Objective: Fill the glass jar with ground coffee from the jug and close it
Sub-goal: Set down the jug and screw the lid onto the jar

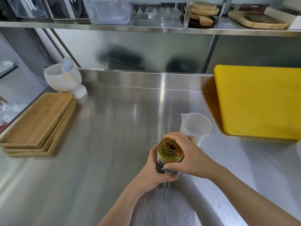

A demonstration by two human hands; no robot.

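Note:
A glass jar [166, 185] with dark ground coffee inside stands upright on the steel counter [105, 136]. A gold metal lid [170, 150] with a black emblem sits on its mouth. My left hand [154, 173] is wrapped around the jar's body from the left. My right hand [190, 159] grips the lid's rim from the right, fingers curled around it. Just behind the jar stands a translucent white plastic jug [197, 126], upright, spout to the left, and it looks empty.
A thick yellow cutting board [260, 101] lies at the right. Stacked wooden trays [39, 124] and a white mortar with pestle [65, 77] sit at the left. Coffee specks [171, 193] dot the counter near me. A steel shelf [146, 28] with containers runs overhead.

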